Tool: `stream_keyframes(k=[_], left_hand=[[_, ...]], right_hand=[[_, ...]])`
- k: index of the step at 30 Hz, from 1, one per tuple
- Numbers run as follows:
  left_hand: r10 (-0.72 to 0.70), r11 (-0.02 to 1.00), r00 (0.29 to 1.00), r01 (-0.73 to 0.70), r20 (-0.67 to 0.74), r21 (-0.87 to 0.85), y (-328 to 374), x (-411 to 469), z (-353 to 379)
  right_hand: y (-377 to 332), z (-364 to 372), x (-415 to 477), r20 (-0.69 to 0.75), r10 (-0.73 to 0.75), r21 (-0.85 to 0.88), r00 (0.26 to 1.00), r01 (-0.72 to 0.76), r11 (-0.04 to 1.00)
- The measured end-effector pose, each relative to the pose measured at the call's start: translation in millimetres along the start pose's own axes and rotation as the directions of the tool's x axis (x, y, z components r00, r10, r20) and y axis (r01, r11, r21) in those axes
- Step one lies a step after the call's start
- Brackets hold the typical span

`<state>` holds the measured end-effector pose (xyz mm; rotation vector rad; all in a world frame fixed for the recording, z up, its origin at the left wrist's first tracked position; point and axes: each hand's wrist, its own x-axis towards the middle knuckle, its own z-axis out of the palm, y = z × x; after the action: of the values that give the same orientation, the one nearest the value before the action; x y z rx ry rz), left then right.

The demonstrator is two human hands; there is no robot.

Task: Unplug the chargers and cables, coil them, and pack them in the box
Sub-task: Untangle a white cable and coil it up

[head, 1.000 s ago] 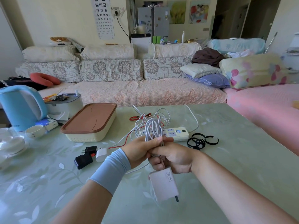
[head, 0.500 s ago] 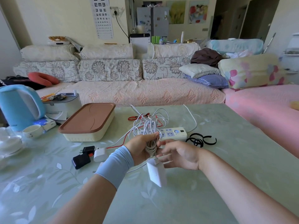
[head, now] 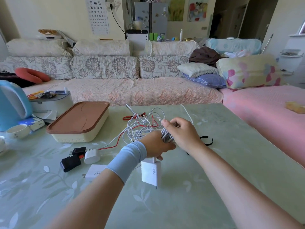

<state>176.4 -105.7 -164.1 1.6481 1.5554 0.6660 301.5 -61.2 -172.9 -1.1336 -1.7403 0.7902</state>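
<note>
Nearest, well in front and to the right of the cream plastic box with brown lid: white square wall charger marked GaN, hanging by its lead, lower edge at or just above the pale green leaf-patterned tabletop; cannot tell which. Directly above it, left grip, pale blue wrist sleeve behind it, curled tight round a coiled bundle of white cable. Just beyond, farther right of the box, right grip, fingers bent over the top of the same bundle, holding it too. In front of the box: flat white charger block, then black plug adapter and rounded white plug touching each other, thin red wire running off toward the grips. Right of the box, behind the grips: loose tangle of white cables. Farther right still, partly hidden by the right wrist: black strap loops. Left of the box: small white cup, sky-blue electric kettle.
</note>
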Motion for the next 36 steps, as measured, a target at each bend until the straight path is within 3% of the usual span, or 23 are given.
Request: stream_keyframes(k=[3,8,14,17,20,22,29,31,36], left_hand=[[0.097,0.982,0.995,-0.094,-0.011,0.166,-3.1,6.9,4.2],[0.02,0.99,0.982,0.007,0.19,-0.139,-3.6,8.2,1.4],[-0.031,0.96,0.977,-0.03,0.213,0.277,-9.5,22.1,7.1],[-0.086,0.897,0.987,0.018,0.135,0.441,-16.9,30.9,16.0],[-0.089,0.846,0.992,0.028,0.088,0.532,-22.3,36.9,18.8],[-0.087,0.844,0.992,0.027,0.088,0.536,-24.6,40.2,19.2],[-0.079,0.834,0.996,0.039,0.05,0.551,-31.7,42.2,20.6],[-0.081,0.841,0.996,0.044,0.046,0.539,-31.3,40.5,20.4],[-0.06,0.861,0.997,0.03,0.043,0.508,-30.3,38.0,18.6]], right_hand=[[9.7,-0.9,3.6,0.004,0.002,0.023,1.0,-0.002,1.0],[21.8,-4.2,6.7,0.02,-0.006,0.091,1.0,0.004,0.996],[42.6,-11.5,8.1,0.242,0.092,0.152,0.966,-0.131,0.98],[55.6,-29.3,20.3,0.258,0.122,0.016,0.958,-0.131,0.991],[77.6,-61.5,38.2,0.013,0.151,-0.193,0.988,-0.146,0.97],[95.5,-76.8,44.3,-0.072,0.126,-0.367,0.989,-0.144,0.919],[126.0,-53.1,66.5,0.033,0.156,-0.575,0.987,-0.109,0.811],[132.3,-41.2,75.4,0.029,0.211,-0.654,0.977,-0.141,0.743],[142.7,-24.0,92.7,-0.059,0.371,-0.637,0.927,-0.322,0.701]])
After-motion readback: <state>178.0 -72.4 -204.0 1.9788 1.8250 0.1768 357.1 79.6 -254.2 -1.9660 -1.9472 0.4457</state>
